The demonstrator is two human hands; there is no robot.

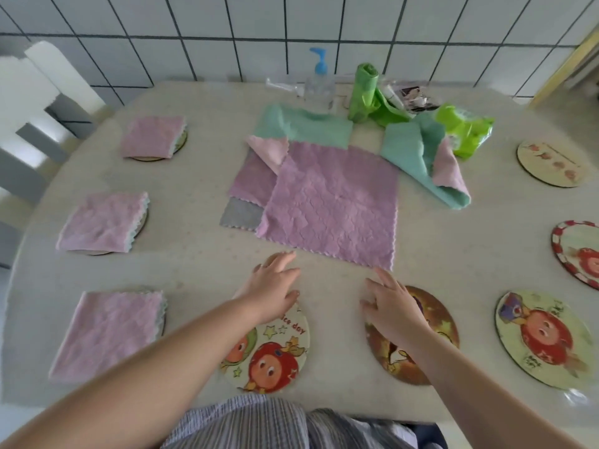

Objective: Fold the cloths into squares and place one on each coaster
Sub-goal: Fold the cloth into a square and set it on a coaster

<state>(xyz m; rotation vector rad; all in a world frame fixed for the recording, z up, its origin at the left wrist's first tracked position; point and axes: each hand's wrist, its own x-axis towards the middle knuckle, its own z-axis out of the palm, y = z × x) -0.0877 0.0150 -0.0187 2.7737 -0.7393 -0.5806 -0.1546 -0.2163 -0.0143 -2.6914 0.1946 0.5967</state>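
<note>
Behind the cloths [330, 202], green bag roll [366, 92].

Soft, nubby purple cloth [334, 205] lies flat and matt, its surface quilted and its edges pinked, over a pale speckled table [201, 267] that looks smooth, like stone. The printed coaster [544, 338] at right shows a glossy sheen, and the folded cloths [107, 222] at left look fleecy. Behind, a crinkled green plastic packet [466, 131] shines beside a clear plastic pump bottle [319, 82] and glazed white wall tiles [259, 21].

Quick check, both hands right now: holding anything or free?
Left hand: open, fingers straight, holding nothing, just short of the purple cloth.
Right hand: open, holding nothing, fingertips near that cloth's near corner.
</note>
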